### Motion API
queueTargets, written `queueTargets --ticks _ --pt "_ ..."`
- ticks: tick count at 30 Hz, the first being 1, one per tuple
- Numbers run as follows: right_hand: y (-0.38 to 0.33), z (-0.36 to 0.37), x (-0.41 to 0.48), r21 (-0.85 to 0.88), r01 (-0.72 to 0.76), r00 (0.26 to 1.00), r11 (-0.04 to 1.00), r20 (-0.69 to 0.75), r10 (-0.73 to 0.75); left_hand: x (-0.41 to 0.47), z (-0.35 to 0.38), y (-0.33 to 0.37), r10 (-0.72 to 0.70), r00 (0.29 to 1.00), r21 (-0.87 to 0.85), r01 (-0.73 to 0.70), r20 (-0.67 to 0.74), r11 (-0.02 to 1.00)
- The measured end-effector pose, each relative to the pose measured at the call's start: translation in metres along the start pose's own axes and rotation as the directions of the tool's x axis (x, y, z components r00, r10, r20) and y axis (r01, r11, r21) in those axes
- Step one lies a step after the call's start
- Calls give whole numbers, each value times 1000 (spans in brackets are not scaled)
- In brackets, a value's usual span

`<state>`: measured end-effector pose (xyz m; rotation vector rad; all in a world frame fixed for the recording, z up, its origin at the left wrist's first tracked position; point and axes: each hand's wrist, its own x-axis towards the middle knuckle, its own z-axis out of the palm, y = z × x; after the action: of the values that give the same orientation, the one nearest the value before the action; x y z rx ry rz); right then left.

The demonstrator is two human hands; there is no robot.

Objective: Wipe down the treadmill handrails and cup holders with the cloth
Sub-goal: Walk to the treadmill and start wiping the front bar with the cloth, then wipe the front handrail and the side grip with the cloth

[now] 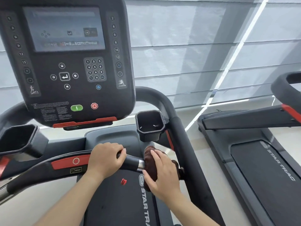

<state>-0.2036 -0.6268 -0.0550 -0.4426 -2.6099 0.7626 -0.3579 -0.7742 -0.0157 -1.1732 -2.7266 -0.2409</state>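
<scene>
Two hands on the front crossbar (130, 162) of the treadmill (114, 201), both curled shut. Left hand (105, 159) wraps the black grip of the bar, just right of the red strip w/ the white ring (75, 161), fingers over the top. Right hand (162, 173) clamps a dark brown cloth (149, 163) round the bar's right end, next to the silver sensor band (141, 165), near where the bar meets the right handrail (177, 136); cloth bunched, some sticking out past the thumb side & below the palm. Right cup holder (150, 126) sits above the cloth, apart from it, fixed inside the right handrail. Left cup holder (17, 141) at the far left edge of the treadmill. Console (65, 62) w/ screen, keypad, green & red buttons stands over the bar. 2nd treadmill (260, 160) to the right, well apart. Blinds (195, 46) behind.
</scene>
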Motion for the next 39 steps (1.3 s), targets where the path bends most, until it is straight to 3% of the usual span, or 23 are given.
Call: queueTargets --ticks 6,14,25,30,35,39 --pt "2 3 5 86 -6 1000 996 -4 7 0 2 0 -5 1000 -1 5 11 1000" --pt "2 2 0 -40 -49 999 998 1 49 -1 7 -3 -20 1000 0 20 15 1000" --pt "13 -9 4 -22 -47 999 999 19 48 -1 6 -6 14 1000 -60 -13 25 998" --pt "-26 9 12 -21 -20 1000 1000 -23 19 -11 -8 -31 28 1000 -160 -27 6 987" --pt "-98 37 40 -8 80 996 997 -31 -80 -61 -25 -101 -105 994 -121 105 8 987" --pt "-157 64 56 -81 205 978 975 54 -202 -109 -31 -153 -245 969 -92 248 38 964"
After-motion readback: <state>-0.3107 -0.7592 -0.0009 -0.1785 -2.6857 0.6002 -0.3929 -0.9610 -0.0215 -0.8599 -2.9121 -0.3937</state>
